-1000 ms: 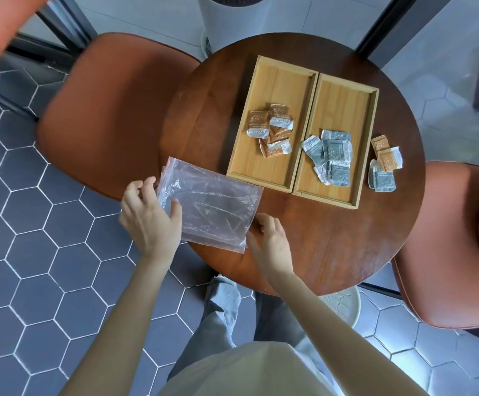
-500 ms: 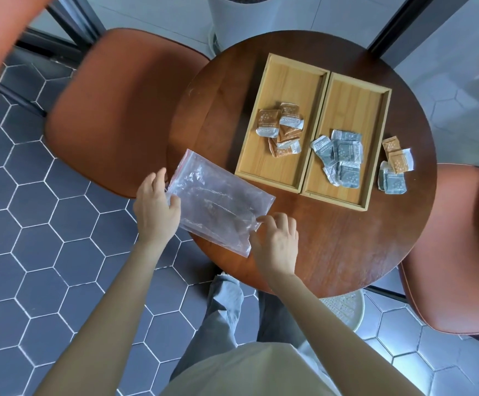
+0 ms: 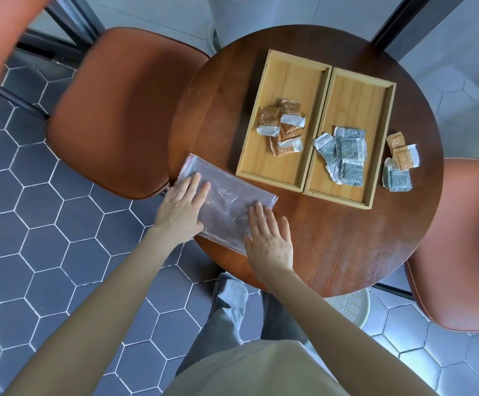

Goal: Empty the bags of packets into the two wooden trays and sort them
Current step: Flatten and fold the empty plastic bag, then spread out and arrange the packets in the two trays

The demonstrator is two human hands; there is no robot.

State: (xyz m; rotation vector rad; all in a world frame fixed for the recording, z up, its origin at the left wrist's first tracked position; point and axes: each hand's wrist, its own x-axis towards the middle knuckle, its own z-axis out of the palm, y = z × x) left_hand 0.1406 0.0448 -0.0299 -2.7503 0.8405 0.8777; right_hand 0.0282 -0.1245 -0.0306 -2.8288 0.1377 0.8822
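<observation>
We see both hands spread flat, left hand (image 3: 181, 205) and right hand (image 3: 267, 235), pressing the empty clear bag (image 3: 228, 199) on the counter (image 3: 347, 238), lower left of two wooden trays (image 3: 330, 81).

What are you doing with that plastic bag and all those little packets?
A person is pressing an empty clear plastic bag flat on the round table with the left hand and right hand. Orange packets lie in the left wooden tray, grey packets in the right wooden tray. A few loose packets wait on the table right of the trays, unsorted.
</observation>
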